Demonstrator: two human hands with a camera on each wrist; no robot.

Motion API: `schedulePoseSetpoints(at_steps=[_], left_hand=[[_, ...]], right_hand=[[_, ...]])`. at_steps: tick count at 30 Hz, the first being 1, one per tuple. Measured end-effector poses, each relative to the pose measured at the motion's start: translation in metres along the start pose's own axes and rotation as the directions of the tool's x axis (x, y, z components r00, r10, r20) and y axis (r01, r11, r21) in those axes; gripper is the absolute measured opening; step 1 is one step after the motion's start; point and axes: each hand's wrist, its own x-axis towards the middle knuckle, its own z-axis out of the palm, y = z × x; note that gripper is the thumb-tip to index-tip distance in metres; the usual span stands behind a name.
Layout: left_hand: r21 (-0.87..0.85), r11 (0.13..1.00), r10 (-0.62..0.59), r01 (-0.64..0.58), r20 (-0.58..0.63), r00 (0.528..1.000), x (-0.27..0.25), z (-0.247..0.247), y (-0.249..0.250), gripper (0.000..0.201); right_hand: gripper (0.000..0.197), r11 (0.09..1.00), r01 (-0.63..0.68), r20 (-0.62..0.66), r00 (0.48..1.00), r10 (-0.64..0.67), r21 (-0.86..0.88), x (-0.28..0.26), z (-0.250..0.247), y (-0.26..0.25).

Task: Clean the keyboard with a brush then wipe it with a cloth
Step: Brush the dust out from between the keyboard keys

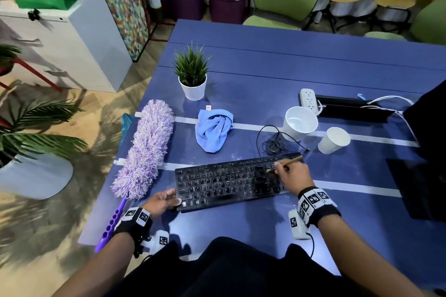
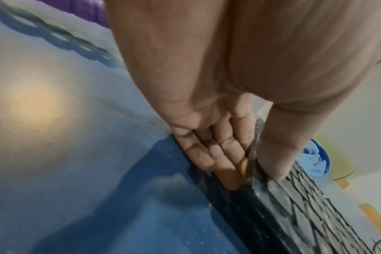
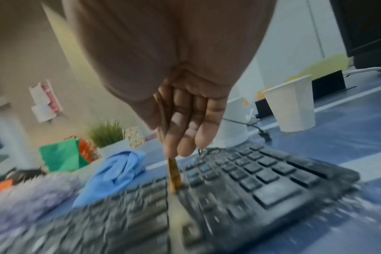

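Blue table (image 1: 265,60) carries our keyboard (image 1: 229,182) at six o'clock; cloth (image 1: 213,132) waits at twelve. Left hand (image 2: 218,146) pinches its edge: loosening lets it skid. Right hand (image 3: 185,123) grips the brush (image 3: 174,177); hard strokes could flick dust toward the cup (image 3: 292,106).

keyboard (image 3: 228,197) motion-blurred, brush (image 3: 174,173) bristles indistinct

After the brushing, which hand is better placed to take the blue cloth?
Probably the left. The right hand holds the brush, while the left hand only steadies the keyboard at its left end, the end nearer the blue cloth.
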Motion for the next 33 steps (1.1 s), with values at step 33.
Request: schedulePoseSetpoints(at_steps=[33], left_hand=[[0.061,0.996,0.061,-0.06,-0.014,0.998,0.013,-0.013,-0.023,0.048]], right_hand=[[0.022,0.999,-0.024,-0.005,1.0,0.024,0.026,-0.027,-0.006,0.026]])
